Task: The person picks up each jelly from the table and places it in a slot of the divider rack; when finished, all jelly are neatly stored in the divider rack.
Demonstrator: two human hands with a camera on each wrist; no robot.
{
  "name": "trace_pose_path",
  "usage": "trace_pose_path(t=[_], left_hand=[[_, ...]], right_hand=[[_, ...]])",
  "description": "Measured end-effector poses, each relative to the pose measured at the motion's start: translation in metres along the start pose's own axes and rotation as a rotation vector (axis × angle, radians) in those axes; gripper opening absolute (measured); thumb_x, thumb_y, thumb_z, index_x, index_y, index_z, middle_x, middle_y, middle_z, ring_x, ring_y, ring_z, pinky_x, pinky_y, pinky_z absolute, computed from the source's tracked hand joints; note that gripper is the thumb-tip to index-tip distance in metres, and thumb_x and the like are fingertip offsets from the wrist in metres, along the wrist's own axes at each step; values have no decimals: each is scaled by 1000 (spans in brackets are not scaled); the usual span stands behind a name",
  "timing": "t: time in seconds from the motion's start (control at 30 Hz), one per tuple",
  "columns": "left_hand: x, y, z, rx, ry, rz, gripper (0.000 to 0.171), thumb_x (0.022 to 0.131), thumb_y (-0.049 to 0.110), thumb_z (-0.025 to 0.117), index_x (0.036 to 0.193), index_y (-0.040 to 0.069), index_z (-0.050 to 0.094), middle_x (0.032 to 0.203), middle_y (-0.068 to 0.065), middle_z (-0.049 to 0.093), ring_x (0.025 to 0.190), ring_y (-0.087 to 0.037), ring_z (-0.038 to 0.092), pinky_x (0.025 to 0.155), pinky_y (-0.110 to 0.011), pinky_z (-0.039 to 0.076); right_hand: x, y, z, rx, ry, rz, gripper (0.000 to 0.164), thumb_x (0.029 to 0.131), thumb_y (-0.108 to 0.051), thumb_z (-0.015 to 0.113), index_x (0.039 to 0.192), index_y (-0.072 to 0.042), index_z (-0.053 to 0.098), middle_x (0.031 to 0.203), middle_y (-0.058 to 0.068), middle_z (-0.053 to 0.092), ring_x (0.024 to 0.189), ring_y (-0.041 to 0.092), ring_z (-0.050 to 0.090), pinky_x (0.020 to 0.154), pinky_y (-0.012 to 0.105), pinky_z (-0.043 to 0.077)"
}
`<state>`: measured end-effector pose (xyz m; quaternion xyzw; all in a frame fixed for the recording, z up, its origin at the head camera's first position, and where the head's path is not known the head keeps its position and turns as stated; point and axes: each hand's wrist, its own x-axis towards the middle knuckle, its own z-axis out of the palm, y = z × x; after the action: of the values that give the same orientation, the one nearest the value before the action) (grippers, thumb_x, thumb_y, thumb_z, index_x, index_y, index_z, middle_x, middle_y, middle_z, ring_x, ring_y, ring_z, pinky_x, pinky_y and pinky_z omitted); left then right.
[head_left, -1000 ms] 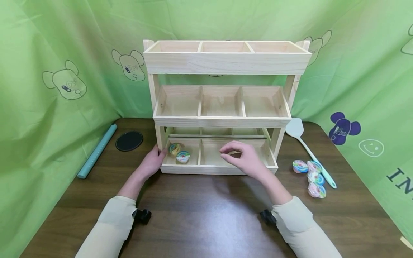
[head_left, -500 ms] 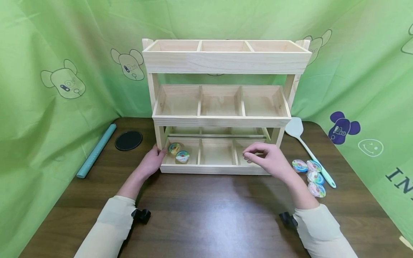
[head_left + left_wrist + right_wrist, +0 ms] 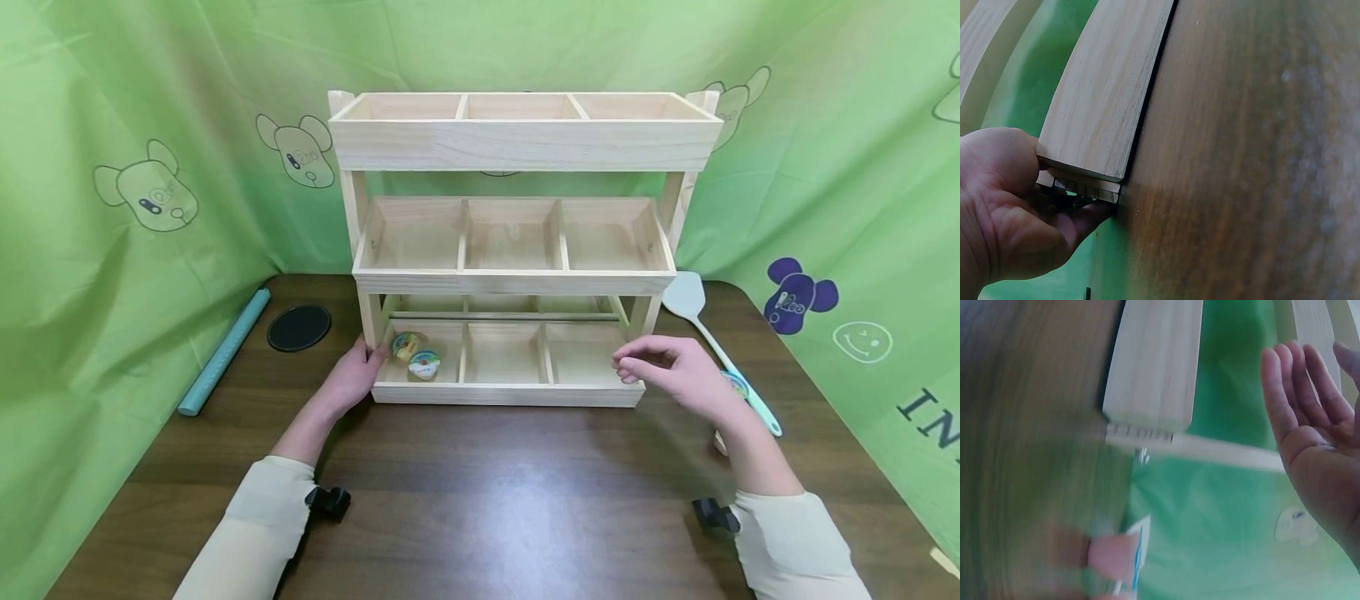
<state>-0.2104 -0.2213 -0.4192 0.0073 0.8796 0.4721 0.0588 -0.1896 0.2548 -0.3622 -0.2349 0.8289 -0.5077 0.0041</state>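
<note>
Right hand [image 3: 686, 375] now past rack's [image 3: 510, 392] edge.

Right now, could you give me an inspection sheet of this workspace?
Surface: dark wooden table.
Job's things: wooden rack with three tiers; two jelly cups in its bottom left compartment.
Clutter: teal roll, black disc, spatula; more jelly cups, mostly hidden behind the right hand.
Hands: left hand holds the rack's bottom left corner; right hand open, holds nothing.
Cables: nothing seen.
Surroundings: green curtain with cartoon prints.
</note>
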Motion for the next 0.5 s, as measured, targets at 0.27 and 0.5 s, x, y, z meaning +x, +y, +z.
trace_pose_path(t=[0.27, 0.5], left_hand=[[-1, 1, 0, -4, -2, -1, 57, 111, 26, 35, 155, -6, 20, 153, -34, 35, 143, -44, 32, 117, -57, 24], [0, 0, -1, -2, -6, 2, 57, 111, 27, 34, 155, -7, 20, 153, -35, 35, 143, -44, 32, 116, -57, 24]], right_hand=[[-12, 18, -25, -115, 10, 129, 25, 97, -17, 70, 116, 0, 71, 96, 8, 76, 72, 10, 68, 56, 23, 51], [-27, 34, -47, -320, 94, 159, 28, 94, -23, 76, 116, -7, 73, 108, 6, 74, 90, -1, 64, 74, 15, 48]])
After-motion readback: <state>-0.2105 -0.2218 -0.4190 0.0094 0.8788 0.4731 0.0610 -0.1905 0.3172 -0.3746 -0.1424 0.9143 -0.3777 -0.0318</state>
